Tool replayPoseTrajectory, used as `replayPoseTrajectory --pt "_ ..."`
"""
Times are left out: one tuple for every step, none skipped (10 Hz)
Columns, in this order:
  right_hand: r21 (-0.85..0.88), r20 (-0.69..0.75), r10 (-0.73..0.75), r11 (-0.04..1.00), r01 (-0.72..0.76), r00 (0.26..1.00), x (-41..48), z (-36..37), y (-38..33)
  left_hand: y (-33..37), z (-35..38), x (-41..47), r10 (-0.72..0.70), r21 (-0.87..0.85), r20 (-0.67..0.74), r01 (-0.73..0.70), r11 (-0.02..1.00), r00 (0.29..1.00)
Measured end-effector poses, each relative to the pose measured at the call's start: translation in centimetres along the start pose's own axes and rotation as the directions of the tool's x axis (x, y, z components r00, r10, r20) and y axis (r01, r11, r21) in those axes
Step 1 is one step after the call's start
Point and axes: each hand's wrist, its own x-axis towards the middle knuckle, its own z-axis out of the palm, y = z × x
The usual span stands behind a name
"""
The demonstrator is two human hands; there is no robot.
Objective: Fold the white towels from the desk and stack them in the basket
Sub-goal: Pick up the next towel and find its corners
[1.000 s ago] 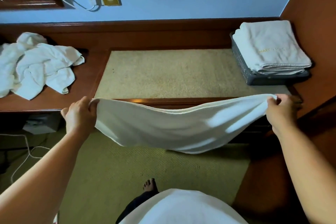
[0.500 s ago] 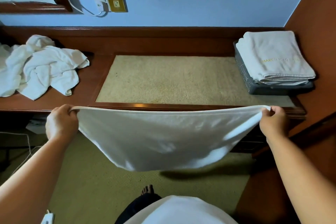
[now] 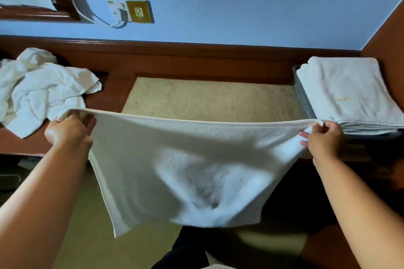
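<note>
A white towel (image 3: 175,170) is held stretched by its top edge in front of the desk (image 3: 113,94), the left hand (image 3: 70,131) gripping one top corner, the right hand (image 3: 321,140) pinching the other. The lower part hangs loose and is blurred. A crumpled towel pile (image 3: 41,87) is seen on the desk's left end. Folded towels (image 3: 345,91) are stacked in a grey basket (image 3: 302,98) at the right. A beige mat (image 3: 209,100) lies between them.

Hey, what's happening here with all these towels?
A person is holding a white towel stretched by its top corners, left hand and right hand, in front of the desk. A crumpled pile waits at the left; folded towels already sit in the basket.
</note>
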Motion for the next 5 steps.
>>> replayPoseTrajectory --pt "-0.01 0.038 -0.006 1.0 0.006 0.999 4.5 4.6 -2.3 -1.5 4.6 9.6 -0.053 -0.088 0.004 0.053 0.995 0.999" --pt "0.01 0.069 0.04 0.999 -0.041 0.997 9.3 9.5 -5.1 -3.2 11.2 15.8 -0.141 -0.065 0.089 0.147 0.987 0.986" --pt "-0.01 0.082 0.084 0.996 -0.083 0.993 13.7 13.7 -7.5 -1.2 17.7 11.8 -0.22 -0.035 0.055 0.222 0.974 0.974" --pt "-0.067 0.059 0.032 0.997 -0.028 0.998 17.1 17.7 -9.7 -0.8 23.1 13.2 -0.128 0.031 0.005 0.128 0.991 0.992" --pt "-0.116 0.011 0.013 0.993 -0.012 1.0 21.3 22.5 -11.1 -2.7 28.0 21.4 -0.067 0.228 -0.007 0.067 0.971 0.998"
